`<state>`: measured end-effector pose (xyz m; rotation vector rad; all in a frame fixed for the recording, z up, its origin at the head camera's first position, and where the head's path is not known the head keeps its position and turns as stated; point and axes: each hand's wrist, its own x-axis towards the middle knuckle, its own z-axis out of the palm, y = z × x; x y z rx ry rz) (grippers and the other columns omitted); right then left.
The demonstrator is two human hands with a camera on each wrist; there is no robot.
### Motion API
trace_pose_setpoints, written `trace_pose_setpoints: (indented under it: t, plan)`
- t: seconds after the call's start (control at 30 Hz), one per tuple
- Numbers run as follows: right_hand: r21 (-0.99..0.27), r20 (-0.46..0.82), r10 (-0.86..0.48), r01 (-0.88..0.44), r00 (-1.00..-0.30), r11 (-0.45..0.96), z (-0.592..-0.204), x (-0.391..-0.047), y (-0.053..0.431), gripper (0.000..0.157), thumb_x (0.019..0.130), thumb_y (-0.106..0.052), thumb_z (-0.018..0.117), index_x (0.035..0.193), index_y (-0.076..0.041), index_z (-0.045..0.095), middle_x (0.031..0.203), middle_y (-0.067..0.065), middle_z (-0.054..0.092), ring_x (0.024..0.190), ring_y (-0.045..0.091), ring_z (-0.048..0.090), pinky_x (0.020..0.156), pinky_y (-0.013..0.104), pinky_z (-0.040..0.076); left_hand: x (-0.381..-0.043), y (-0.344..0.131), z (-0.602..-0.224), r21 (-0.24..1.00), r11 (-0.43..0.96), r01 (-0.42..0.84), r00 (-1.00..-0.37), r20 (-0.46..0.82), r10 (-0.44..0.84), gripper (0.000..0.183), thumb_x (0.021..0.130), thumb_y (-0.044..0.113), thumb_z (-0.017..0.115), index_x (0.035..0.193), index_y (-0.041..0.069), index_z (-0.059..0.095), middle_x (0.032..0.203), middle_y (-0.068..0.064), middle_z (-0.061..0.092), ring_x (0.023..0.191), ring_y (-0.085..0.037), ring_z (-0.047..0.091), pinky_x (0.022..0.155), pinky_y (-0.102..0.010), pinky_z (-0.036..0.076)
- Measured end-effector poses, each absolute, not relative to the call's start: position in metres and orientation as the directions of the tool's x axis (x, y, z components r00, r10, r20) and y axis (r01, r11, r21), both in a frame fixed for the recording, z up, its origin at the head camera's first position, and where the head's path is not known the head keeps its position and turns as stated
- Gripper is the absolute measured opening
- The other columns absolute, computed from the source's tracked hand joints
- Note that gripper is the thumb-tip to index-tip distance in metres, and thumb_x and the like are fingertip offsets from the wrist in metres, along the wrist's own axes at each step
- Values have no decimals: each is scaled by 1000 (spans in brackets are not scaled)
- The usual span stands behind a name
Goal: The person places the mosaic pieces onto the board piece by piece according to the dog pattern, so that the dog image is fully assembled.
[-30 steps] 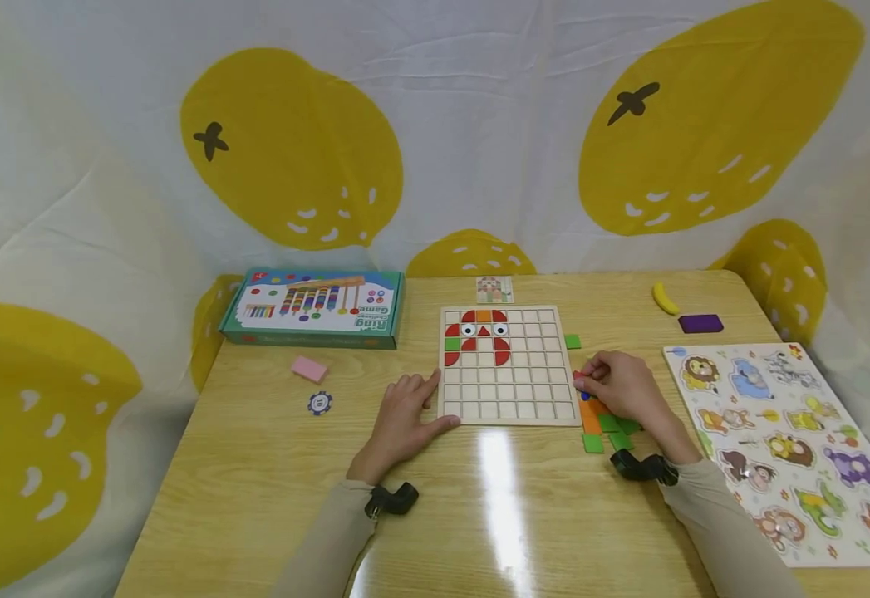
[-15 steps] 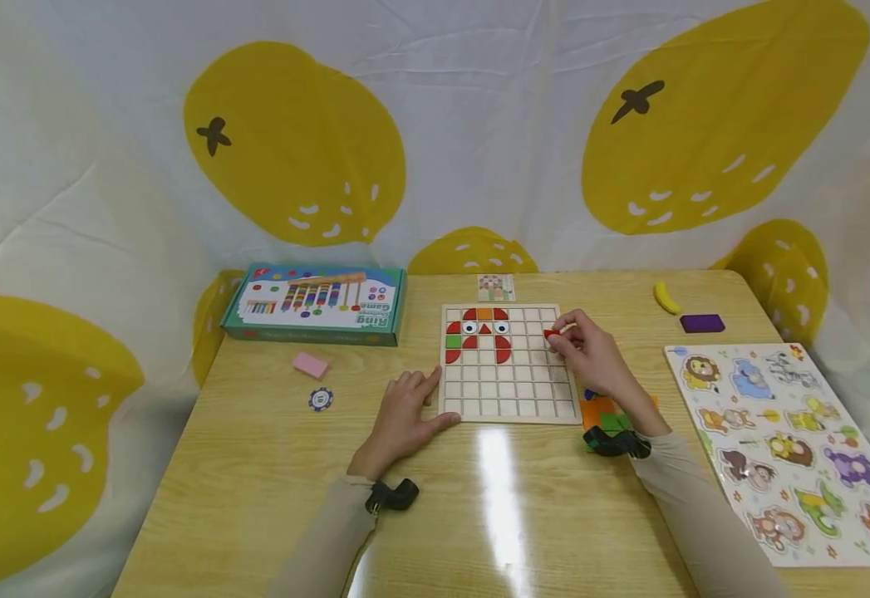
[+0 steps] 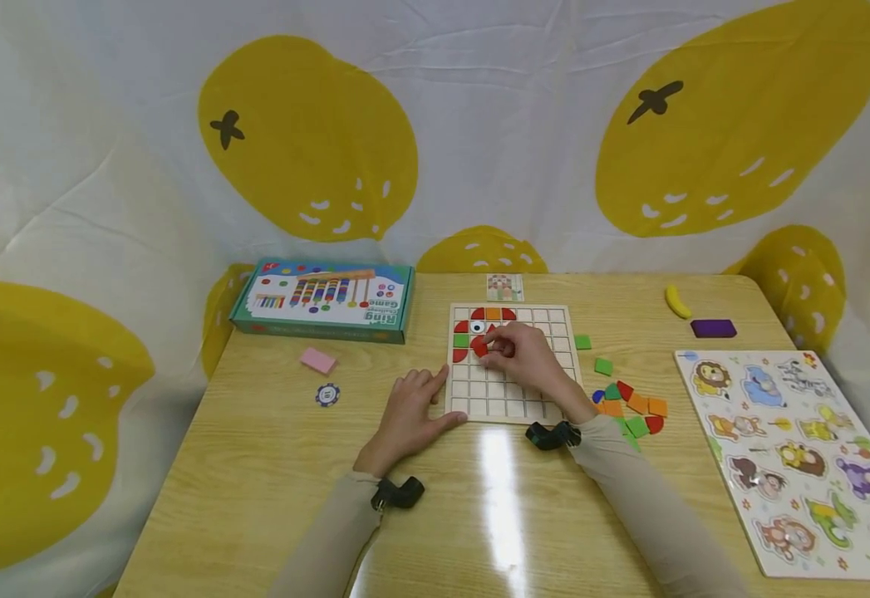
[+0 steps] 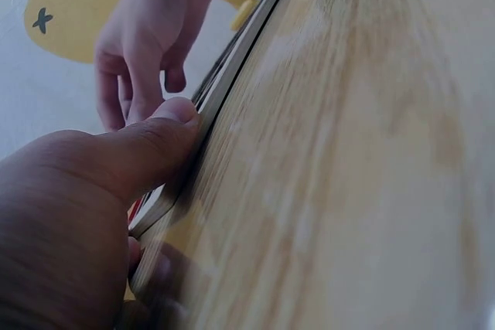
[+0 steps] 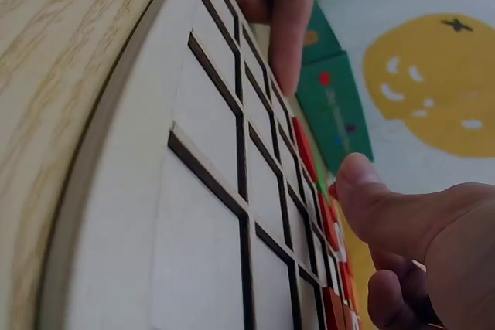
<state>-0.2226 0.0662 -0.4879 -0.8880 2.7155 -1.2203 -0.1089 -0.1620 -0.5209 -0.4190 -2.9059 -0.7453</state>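
A wooden grid board (image 3: 472, 407) lies on the table with red, green, orange and eye-printed tiles set in its upper left cells. My left hand (image 3: 408, 411) rests at the board's near left corner, thumb (image 4: 174, 113) along the front edge and index finger at the left side. Over the tiled part, my right hand (image 3: 528, 357) pinches a small red piece (image 3: 483, 351) between thumb and fingers, low over the cells. The right wrist view shows only a sliver of that red piece (image 5: 333, 190) beside the thumb. The right hand covers some of the tiles.
Loose tiles (image 3: 636, 404) lie right of the board. A pattern card (image 3: 505, 287) is behind it. Further right are an animal puzzle (image 3: 767, 432), a banana (image 3: 677, 301) and a purple block (image 3: 714, 328). At left are a game box (image 3: 322, 301), a pink block (image 3: 318, 360) and a chip (image 3: 327, 394).
My right hand picked a red piece from the loose tiles and carried it left across the board to the tiled cells. The left hand stays at the corner. The head view has shifted slightly.
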Motion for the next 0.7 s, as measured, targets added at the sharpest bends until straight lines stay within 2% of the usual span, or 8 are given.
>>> trace_pose_setpoints:
  t: [0.2, 0.43, 0.7]
  plan:
    - [-662, 183, -515, -493, -837, 566, -491, -221, 61, 29, 77, -28, 86, 103, -17, 79, 80, 0, 59, 69, 17, 47, 63, 33, 38, -109, -161, -521, 445, 845, 297, -954, 174, 244, 86, 83, 66, 66, 147, 10, 48, 83, 8, 41, 81, -11, 37, 76, -30, 29]
    - [-649, 170, -510, -485, -844, 587, -493, -222, 59, 19, 84, -27, 80, 99, -17, 80, 80, -3, 60, 68, 15, 48, 61, 31, 39, -109, -161, -520, 447, 843, 299, -953, 180, 243, 86, 83, 65, 67, 147, 10, 48, 82, 8, 40, 80, -12, 37, 75, -30, 29]
    - [-633, 149, -506, -475, -850, 612, -491, -222, 57, 15, 86, -24, 78, 100, -19, 80, 78, -5, 61, 67, 15, 49, 60, 32, 39, -110, -162, -523, 441, 846, 299, -953, 187, 239, 87, 83, 65, 67, 147, 10, 48, 82, 8, 41, 80, -11, 36, 75, -30, 29]
